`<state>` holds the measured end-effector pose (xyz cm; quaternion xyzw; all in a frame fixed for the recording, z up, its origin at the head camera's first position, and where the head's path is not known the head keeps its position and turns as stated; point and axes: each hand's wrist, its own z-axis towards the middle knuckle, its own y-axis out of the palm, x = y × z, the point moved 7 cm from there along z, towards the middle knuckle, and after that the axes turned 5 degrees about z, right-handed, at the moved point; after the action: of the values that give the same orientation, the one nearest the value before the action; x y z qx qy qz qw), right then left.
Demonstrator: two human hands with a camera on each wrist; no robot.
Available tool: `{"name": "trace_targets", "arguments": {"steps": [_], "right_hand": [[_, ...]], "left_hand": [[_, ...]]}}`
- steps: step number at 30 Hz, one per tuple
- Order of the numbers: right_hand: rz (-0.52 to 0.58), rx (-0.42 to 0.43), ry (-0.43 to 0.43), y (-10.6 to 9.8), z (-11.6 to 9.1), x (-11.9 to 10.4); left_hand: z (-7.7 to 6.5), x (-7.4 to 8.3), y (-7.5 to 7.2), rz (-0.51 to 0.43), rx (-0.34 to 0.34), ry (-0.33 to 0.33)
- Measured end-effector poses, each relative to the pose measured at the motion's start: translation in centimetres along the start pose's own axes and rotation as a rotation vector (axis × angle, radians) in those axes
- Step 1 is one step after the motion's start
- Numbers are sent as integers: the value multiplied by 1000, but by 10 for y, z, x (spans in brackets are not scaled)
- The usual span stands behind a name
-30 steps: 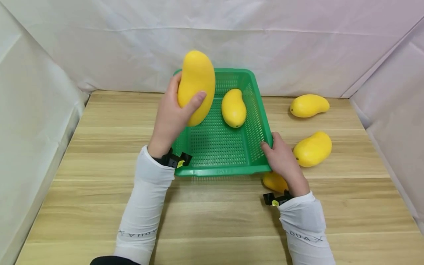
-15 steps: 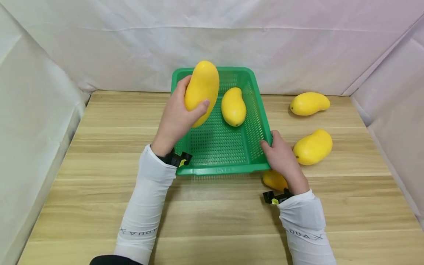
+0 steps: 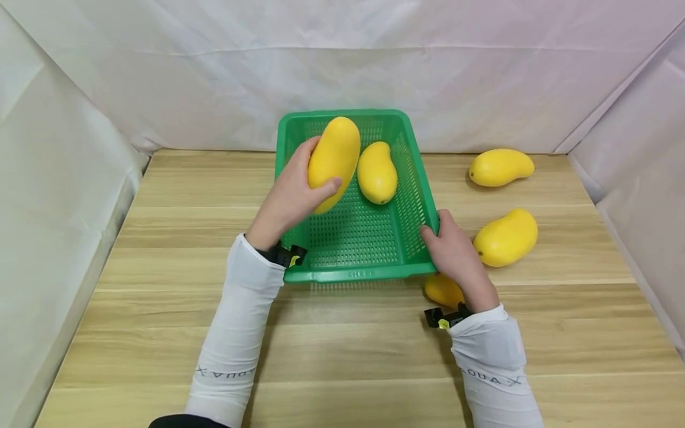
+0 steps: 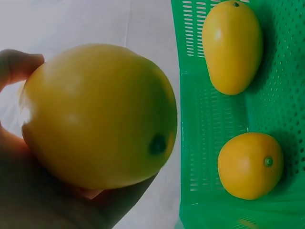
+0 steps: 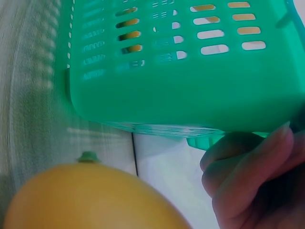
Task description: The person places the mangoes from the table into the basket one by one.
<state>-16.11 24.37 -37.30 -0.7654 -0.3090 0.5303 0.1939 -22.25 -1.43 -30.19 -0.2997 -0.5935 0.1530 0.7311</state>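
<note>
My left hand (image 3: 291, 193) grips a yellow mango (image 3: 336, 160) above the left part of a green plastic basket (image 3: 358, 274), thumb across its near side. A second mango (image 3: 377, 173) lies inside the basket, right of the held one. In the left wrist view, a rounder yellow-orange fruit (image 4: 250, 166) with a green stem also sits in the basket; the head view hides it. With thumb over the rim, my right hand (image 3: 455, 252) holds the basket's right side near the front corner. The held mango (image 4: 100, 114) looms large in the left wrist view.
Two mangoes lie on the wooden table (image 3: 342, 356) to the right, one farther back (image 3: 500, 167) and one nearer (image 3: 505, 238). Partly under the right hand is another yellow fruit (image 3: 444, 290). White cloth (image 3: 342, 71) hangs behind and at both sides.
My left hand has moved the held mango rightward and toward the near side, closer to the one in the basket. The right hand keeps its hold on the basket.
</note>
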Motion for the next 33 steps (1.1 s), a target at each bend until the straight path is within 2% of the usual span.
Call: {"name": "trace_targets", "arguments": {"steps": [8,18,25,33], "right_hand": [[19,-5,-6,1,0,0],[2,0,-19,0,0,0],[-7,-1,-22,3,3,-2],[-8,1,-26,6,3,-5]], "left_hand": [[0,-2,-4,-16,52,-62],[4,0,-3,21,67,-89],[10,6,-4,21,49,-99],[28,4,6,38,3,-193]]}}
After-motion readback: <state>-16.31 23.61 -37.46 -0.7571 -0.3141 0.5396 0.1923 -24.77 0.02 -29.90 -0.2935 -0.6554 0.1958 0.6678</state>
